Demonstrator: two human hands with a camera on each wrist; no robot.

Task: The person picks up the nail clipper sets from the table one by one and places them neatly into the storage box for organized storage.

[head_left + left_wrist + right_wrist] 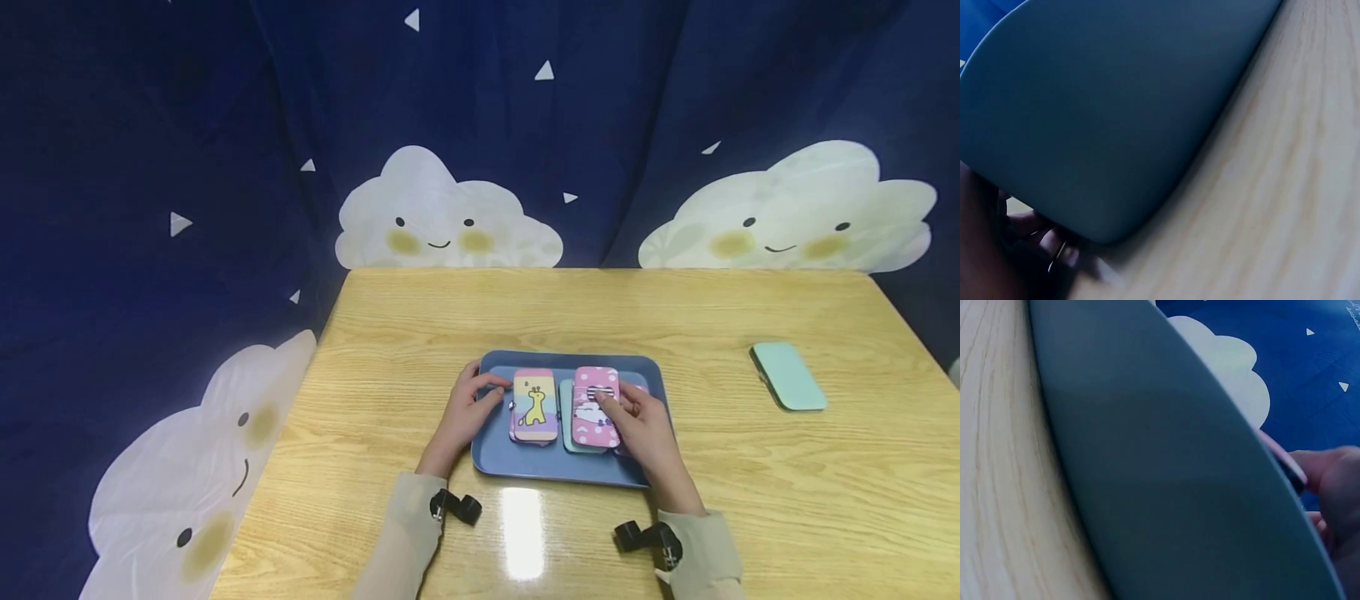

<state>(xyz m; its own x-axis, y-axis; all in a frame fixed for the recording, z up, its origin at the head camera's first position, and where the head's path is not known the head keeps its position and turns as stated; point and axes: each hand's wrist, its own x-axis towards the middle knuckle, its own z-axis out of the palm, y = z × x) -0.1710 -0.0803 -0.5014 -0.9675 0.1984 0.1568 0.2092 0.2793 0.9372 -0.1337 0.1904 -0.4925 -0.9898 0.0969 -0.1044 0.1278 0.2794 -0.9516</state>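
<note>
A blue tray (525,468) holds several small flat rounded cases. My right hand (651,429) pinches a pink polka-dot case (594,433), thumb on its printed face and fingers at its right side. Beneath that one shows a mint case (567,417), with a purplish one (622,450) partly hidden by the hand. At the tray's left side is my left hand (468,408), its thumb and index finger reaching over the rim toward a striped giraffe case (536,408) stacked on another. In the left wrist view, the tray wall (1104,125) hides most of its fingers.
Another mint case (789,377) lies on the wooden table (720,317) to the right of the tray. A dark blue curtain (480,92) with clouds and triangles hangs behind the table and along its left side.
</note>
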